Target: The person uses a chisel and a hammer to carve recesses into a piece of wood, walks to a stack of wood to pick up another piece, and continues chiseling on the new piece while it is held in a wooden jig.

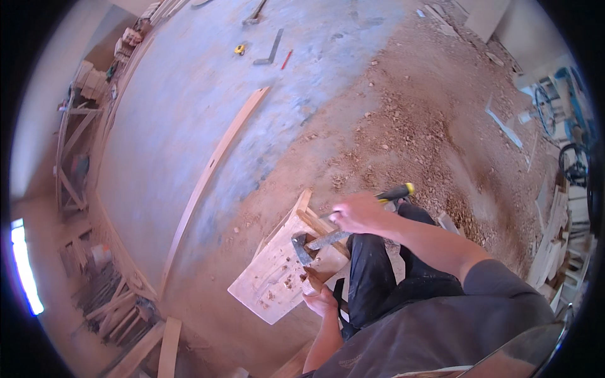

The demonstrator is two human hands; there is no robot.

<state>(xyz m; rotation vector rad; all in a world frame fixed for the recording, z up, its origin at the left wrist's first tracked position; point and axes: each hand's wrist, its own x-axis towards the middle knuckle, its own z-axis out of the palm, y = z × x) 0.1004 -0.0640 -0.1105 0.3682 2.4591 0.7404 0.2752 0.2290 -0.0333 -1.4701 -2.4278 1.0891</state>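
Note:
In front of me stands a small wooden bench with chips scattered on its top. On the bench lies an adze-like tool with a dark metal head, its handle reaching toward my knee. My left hand is closed around a short piece of wood at the bench's near edge. Above the bench's far right end my right hand is closed on a tool with a black and yellow handle. That handle sticks out to the right, and a thin dark tip shows left of the fingers. Its kind is unclear.
A long wooden beam lies across the floor. Farther off are a metal square, a red pencil-like stick, a yellow tape measure and a hammer-like tool. Wood chips cover the right side. Timber scraps lie at left.

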